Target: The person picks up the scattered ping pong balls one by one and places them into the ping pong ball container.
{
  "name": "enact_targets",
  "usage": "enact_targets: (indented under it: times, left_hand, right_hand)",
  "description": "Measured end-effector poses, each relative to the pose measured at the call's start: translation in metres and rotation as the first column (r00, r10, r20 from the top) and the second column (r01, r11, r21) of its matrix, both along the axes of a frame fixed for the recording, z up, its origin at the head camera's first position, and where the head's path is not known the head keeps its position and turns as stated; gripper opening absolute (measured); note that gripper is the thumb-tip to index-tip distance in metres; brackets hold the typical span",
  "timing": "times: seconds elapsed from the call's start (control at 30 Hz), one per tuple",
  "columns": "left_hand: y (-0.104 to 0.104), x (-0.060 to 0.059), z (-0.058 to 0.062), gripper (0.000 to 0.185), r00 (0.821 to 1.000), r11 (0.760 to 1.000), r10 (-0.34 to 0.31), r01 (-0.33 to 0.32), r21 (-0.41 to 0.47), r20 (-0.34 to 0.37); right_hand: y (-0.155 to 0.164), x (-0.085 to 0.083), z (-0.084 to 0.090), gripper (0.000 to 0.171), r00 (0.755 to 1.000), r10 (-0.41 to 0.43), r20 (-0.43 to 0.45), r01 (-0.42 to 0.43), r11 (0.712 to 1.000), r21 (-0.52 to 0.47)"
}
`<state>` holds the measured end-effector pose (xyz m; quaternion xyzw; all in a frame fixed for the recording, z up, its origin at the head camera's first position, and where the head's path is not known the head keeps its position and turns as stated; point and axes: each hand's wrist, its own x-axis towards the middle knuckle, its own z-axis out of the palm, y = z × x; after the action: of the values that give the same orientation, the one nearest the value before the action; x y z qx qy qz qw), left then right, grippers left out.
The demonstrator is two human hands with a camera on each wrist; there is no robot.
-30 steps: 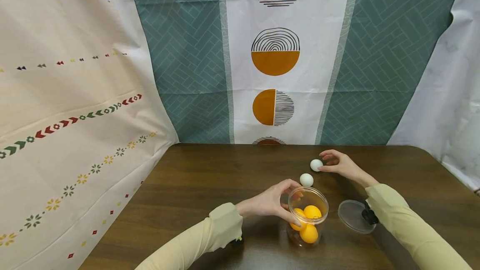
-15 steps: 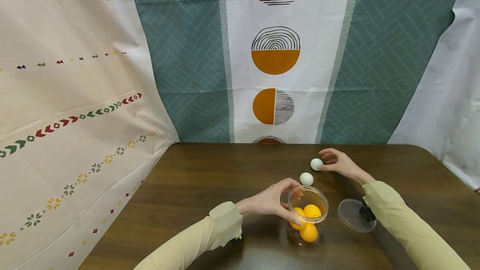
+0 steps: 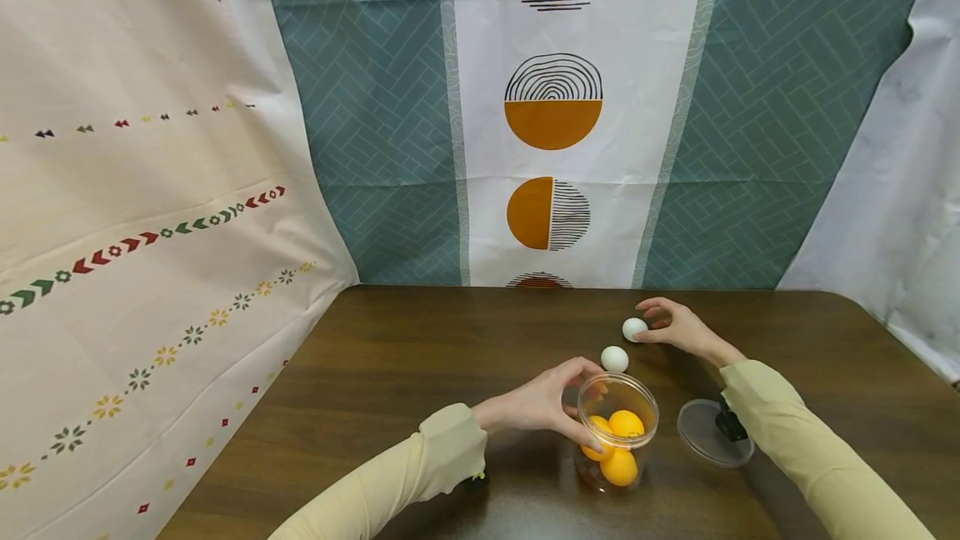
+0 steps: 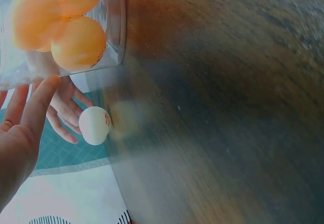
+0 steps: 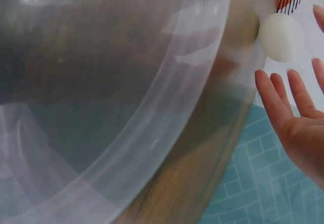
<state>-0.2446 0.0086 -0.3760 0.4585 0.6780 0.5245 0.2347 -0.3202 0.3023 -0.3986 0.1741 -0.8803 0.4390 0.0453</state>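
Note:
My left hand (image 3: 543,402) grips a clear plastic jar (image 3: 617,486) around its left side, thumb in front and fingers behind. Inside are several orange ping-pong balls (image 3: 619,467). Just beyond the jar lies a white ping-pong ball (image 3: 614,359). A second white ping-pong ball (image 3: 634,330) sits farther back, with my right hand (image 3: 686,333) beside it. The thumb tip overlaps its right edge in the head view, and the loosely spread fingers (image 5: 301,95) do not wrap round a white ball (image 5: 281,37) in the right wrist view.
A clear round lid (image 3: 701,432) lies on the brown wooden table (image 3: 450,332), right of the jar and partly under my right forearm. Patterned cloth (image 3: 555,223) hangs behind the table, and another cloth (image 3: 187,273) hangs along the left side.
My right forearm has shifted very slightly to the left, while its hand stays beside the far white ball. The left hand and the jar stand as before.

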Motion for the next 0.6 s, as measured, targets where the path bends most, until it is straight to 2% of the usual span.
enact_targets:
  times: [0.33, 0.6]
  left_hand:
    - [0.001, -0.006, -0.009, 0.060, 1.000, 1.000, -0.004, 0.004, -0.004, -0.024]
    - [0.001, -0.007, -0.010, 0.060, 0.999, 1.000, -0.001, 0.001, -0.004, -0.032]
  right_hand:
    - [-0.001, -0.005, -0.001, 0.052, 1.000, -0.002, 0.013, 0.002, 0.999, 0.041]
    - [-0.003, -0.009, -0.003, 0.051, 1.000, -0.009, 0.024, 0.007, 0.998, 0.066]
